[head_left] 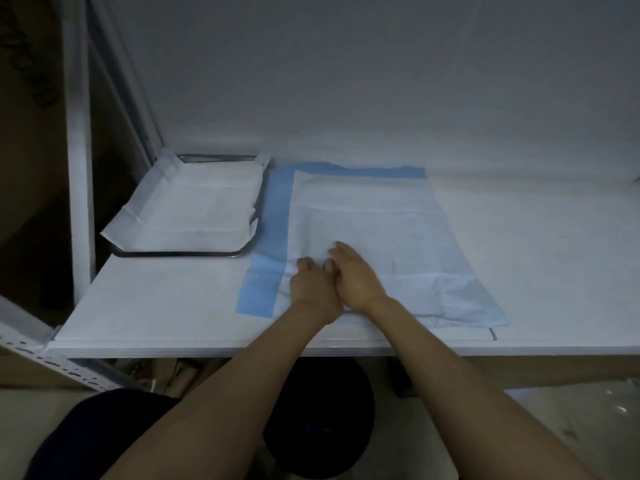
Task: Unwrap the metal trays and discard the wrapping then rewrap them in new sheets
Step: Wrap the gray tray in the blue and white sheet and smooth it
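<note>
A white sheet (374, 220) lies flat on a blue sheet (277, 216), whose blue border shows along the left and far edges. Both of my hands rest side by side on the near part of the white sheet. My left hand (313, 285) has its fingers curled down onto the sheet; whether it pinches the fabric I cannot tell. My right hand (356, 275) lies flat with straight fingers pressing the sheet. At the far left sits a metal tray (180, 253) with folded white wrapping (190, 206) draped over it, its rim showing at the near and far sides.
The white shelf surface (156, 306) ends in a front edge close to my arms. A white metal rack upright (81, 150) stands at the left. A white wall backs the shelf. A dark round object (322, 420) sits on the floor below.
</note>
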